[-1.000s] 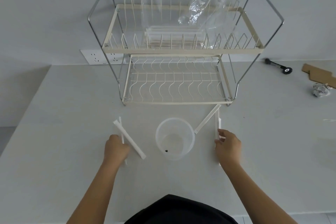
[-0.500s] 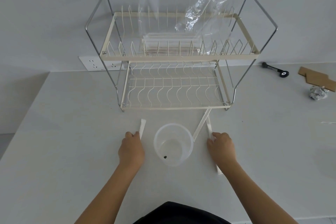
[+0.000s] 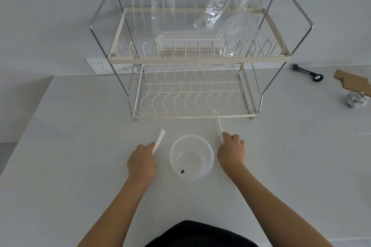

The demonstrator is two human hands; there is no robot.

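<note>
A clear plastic cup (image 3: 191, 156) stands on the white table between my hands, with a small dark speck at its bottom. My left hand (image 3: 141, 161) grips a white paper-wrapped stick (image 3: 159, 140) that points up and to the right. My right hand (image 3: 231, 153) grips another white wrapped stick (image 3: 218, 128), whose far end reaches the front edge of the dish rack. Both hands sit close beside the cup, one on each side.
A two-tier cream wire dish rack (image 3: 192, 114) stands behind the cup; a clear plastic bag (image 3: 226, 12) with more wrapped sticks lies on its upper tier. At the far right lie a black tool (image 3: 308, 73), cardboard (image 3: 353, 82) and crumpled foil (image 3: 355, 100). A wall socket (image 3: 104, 66) sits at the left.
Both hands moved inward to the cup with their sticks. The left stick swung from slanting down-right to pointing up. The second loose stick at the right is no longer seen apart.
</note>
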